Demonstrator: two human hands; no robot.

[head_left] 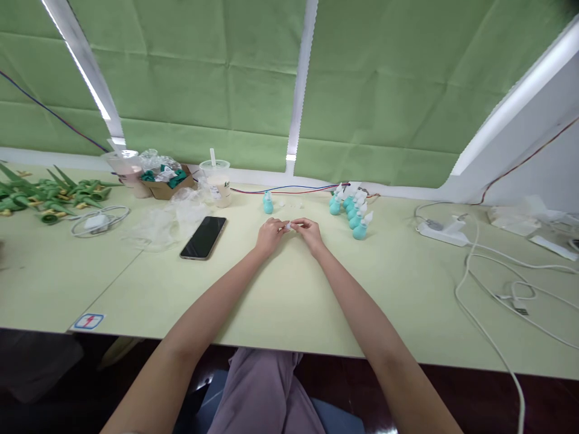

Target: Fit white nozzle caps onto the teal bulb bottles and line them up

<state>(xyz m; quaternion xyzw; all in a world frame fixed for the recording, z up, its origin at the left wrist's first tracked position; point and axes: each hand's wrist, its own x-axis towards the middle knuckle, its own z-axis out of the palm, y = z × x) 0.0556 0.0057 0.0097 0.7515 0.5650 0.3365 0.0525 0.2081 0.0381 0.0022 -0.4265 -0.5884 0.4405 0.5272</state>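
Note:
Between the fingertips of my left hand and my right hand is a small white piece. Both hands pinch it just above the table, and its exact shape is too small to make out. Just beyond my left hand stands a small turquoise figure. A few tiny white bits lie on the table past my fingers. To the right of my right hand, several turquoise figures with white tops stand in a slanting group.
A black phone and crumpled clear plastic lie left of my hands. Behind them stand a drink cup, a cardboard box and another cup. Green figures cover the far left. A power strip and white cables lie right.

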